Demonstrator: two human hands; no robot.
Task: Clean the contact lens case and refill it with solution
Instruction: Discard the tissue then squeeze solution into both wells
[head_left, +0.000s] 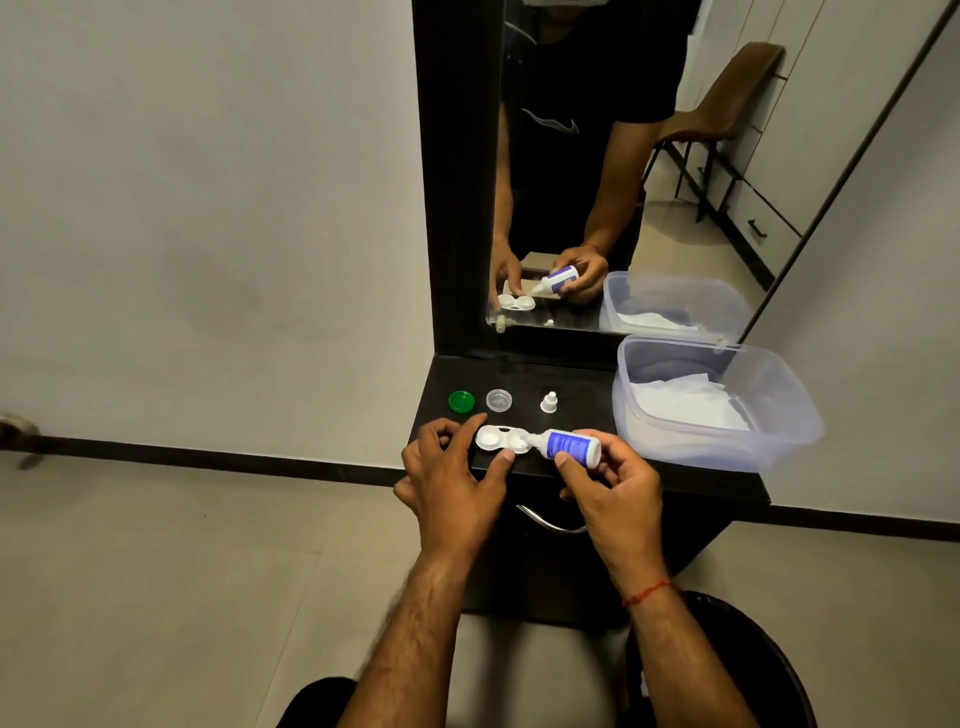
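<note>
A white contact lens case (498, 438) with two open wells lies on the black dresser top (582, 384). My left hand (452, 473) steadies it, thumb at its front edge and index finger at its left end. My right hand (613, 483) holds a small white solution bottle with a blue label (569, 446), tipped sideways with its nozzle over the case's right well. Behind the case stand a green lid (461, 401), a clear lid (498, 400) and the bottle's white cap (549, 402).
A clear plastic tub (779, 415) with white tissue inside sits at the right of the dresser top. A mirror (623, 182) rises behind it. A metal drawer handle (545, 521) is below the top's front edge. The wall is to the left.
</note>
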